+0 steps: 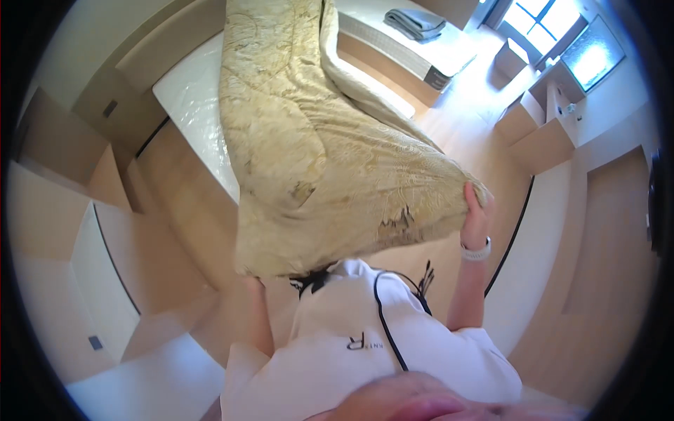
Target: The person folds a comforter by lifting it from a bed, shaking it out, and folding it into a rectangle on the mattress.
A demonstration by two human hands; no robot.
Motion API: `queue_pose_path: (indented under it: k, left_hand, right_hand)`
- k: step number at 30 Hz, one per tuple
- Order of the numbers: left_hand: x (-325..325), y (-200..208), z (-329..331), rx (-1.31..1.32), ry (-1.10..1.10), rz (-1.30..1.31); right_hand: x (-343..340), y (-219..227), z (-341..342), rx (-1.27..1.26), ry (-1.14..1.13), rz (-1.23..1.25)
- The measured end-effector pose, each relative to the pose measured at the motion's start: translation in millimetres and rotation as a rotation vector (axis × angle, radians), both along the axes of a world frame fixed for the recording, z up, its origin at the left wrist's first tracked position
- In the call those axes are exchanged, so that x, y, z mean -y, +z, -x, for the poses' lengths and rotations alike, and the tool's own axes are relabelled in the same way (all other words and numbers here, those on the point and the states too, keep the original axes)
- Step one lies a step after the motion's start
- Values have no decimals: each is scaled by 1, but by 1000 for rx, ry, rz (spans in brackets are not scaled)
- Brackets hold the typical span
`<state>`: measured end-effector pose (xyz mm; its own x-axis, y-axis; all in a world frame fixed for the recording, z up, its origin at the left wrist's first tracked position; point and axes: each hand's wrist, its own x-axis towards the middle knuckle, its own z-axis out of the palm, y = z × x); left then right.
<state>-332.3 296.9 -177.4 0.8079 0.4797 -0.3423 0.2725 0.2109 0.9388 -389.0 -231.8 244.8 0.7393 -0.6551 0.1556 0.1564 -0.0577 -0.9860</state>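
A large gold patterned quilt is stretched out in front of me, its far end running off the top of the view across a bed. My right hand, with a white band on the wrist, grips the quilt's near right corner, the thumb lying over the fabric. At the near left corner my left hand holds the edge, with most of its fingers hidden by the cloth. Between the hands the near edge hangs in front of my white shirt. Dark ragged patches mark the quilt near this edge.
A white mattress shows beneath the quilt. Beyond it stands a second mattress bearing a folded grey cloth. Wooden cabinets line the right side, near a bright window. A dark cord hangs over my shirt.
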Motion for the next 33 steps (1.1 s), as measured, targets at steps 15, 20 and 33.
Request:
queue_pose_path:
  k: [15, 20, 33]
  left_hand:
    - [-85, 202, 45, 12, -605, -1601]
    - [-74, 120, 61, -177, -856, -1538]
    - [-65, 137, -53, -48, 48, -2]
  right_hand:
    - [192, -318, 85, -697, -439, 172]
    - [141, -352, 48, -776, -240, 313]
    - [68, -250, -84, -757, -216, 894]
